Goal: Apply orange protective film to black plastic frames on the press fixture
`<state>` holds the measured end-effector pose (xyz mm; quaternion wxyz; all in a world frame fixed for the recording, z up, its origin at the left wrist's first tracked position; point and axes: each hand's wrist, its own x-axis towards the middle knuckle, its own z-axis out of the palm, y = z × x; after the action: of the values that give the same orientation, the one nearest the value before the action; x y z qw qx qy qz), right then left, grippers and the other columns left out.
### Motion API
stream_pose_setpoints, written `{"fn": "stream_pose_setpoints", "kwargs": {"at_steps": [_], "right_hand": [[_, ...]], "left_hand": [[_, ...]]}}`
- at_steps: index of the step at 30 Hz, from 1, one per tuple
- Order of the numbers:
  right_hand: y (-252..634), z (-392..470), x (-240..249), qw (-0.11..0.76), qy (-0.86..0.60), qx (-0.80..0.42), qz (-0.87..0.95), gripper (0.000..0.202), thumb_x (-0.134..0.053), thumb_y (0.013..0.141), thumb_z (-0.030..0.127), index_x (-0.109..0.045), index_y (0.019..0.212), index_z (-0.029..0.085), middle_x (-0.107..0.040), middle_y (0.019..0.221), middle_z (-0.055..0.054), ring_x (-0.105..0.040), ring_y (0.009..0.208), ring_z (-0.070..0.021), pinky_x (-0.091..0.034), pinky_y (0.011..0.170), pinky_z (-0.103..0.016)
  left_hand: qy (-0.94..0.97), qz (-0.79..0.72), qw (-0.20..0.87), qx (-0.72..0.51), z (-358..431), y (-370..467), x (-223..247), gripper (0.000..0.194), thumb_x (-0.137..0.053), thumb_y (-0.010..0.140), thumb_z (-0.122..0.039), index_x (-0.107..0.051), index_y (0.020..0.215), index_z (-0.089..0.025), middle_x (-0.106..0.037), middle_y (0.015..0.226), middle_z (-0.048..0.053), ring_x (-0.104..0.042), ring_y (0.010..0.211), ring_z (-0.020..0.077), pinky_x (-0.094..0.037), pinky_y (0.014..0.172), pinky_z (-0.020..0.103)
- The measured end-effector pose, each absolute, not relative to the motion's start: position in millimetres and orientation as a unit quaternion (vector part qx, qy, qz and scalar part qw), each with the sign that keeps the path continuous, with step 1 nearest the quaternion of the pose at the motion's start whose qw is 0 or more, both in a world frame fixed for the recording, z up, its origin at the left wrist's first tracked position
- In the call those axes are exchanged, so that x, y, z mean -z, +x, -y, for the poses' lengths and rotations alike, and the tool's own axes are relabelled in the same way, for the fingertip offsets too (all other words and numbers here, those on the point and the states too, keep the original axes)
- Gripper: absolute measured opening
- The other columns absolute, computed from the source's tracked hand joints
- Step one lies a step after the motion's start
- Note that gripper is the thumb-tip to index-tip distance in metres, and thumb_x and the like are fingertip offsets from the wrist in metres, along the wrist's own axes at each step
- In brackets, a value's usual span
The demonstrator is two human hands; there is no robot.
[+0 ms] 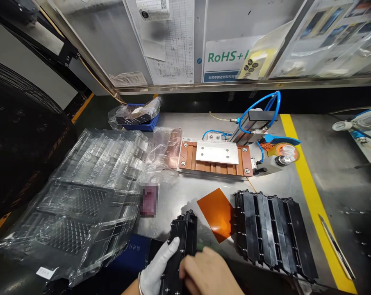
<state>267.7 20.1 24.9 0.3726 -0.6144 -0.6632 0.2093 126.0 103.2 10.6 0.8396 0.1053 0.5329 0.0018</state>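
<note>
My left hand (159, 266), in a white glove, grips a long black plastic part (183, 237) with the thumb lying along its upper face. The part is held up at the table's near edge, its far end pointing away from me. My right hand (208, 272) is bare, its fingers bent in against the part's right side; whatever the fingertips pinch is hidden. To the right of the held part, an orange translucent sheet (217, 215) lies on the metal table. Beside that sheet, several similar black plastic parts (273, 233) lie side by side in a row.
A brown-and-silver fixture (216, 157) with blue air hoses stands at the back. Clear plastic trays (89, 184) are stacked left, near a blue bin (151, 123). Metal tweezers (335, 246) rest by the yellow stripe (308, 192). A bottle (282, 160) stands beside the fixture.
</note>
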Motion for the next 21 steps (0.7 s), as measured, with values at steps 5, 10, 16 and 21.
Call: {"fn": "stream_pose_setpoints", "kwargs": {"at_steps": [5, 10, 16, 21], "right_hand": [[316.9, -41.2, -25.9, 0.273, -0.739, -0.156, 0.596, 0.019, -0.050, 0.091, 0.020, -0.052, 0.110, 0.020, -0.060, 0.090, -0.004, -0.054, 0.072, -0.0188, -0.038, 0.065, -0.032], [352.5, -35.7, -19.7, 0.290, -0.746, -0.437, 0.410, 0.055, -0.054, 0.086, 0.054, -0.044, 0.132, 0.026, -0.051, 0.118, -0.008, -0.054, 0.092, -0.0194, -0.045, 0.085, -0.038], [375.9, -31.4, -18.6, 0.257, -0.531, -0.744, 0.312, 0.086, -0.051, 0.079, 0.071, -0.040, 0.142, 0.015, -0.049, 0.133, -0.014, -0.048, 0.118, -0.0266, -0.038, 0.102, -0.040], [373.0, -17.2, -28.6, 0.320, -0.468, -0.771, 0.290, 0.083, -0.061, 0.070, 0.071, -0.054, 0.133, 0.018, -0.056, 0.129, -0.013, -0.053, 0.115, -0.0306, -0.036, 0.104, -0.045]], "left_hand": [[0.109, -0.528, 0.842, -0.001, -110.4, 129.3, -9.2, 0.035, -0.067, 0.084, -0.043, -0.062, 0.101, -0.013, -0.065, 0.085, 0.003, -0.060, 0.077, 0.0110, -0.047, 0.078, 0.024], [0.076, -0.527, 0.840, 0.101, -132.4, 135.0, -14.3, 0.051, -0.081, 0.064, -0.050, -0.066, 0.093, -0.010, -0.064, 0.074, 0.003, -0.059, 0.062, 0.0109, -0.047, 0.061, 0.022], [0.115, -0.400, 0.879, 0.232, -153.7, 138.3, -21.1, 0.058, -0.085, 0.056, -0.048, -0.070, 0.094, -0.007, -0.067, 0.080, 0.005, -0.061, 0.067, 0.0101, -0.048, 0.067, 0.020], [0.157, -0.324, 0.880, 0.309, -159.8, 145.8, -26.3, 0.040, -0.076, 0.067, -0.046, -0.073, 0.092, -0.015, -0.067, 0.072, 0.004, -0.064, 0.076, 0.0205, -0.049, 0.079, 0.032]]}}
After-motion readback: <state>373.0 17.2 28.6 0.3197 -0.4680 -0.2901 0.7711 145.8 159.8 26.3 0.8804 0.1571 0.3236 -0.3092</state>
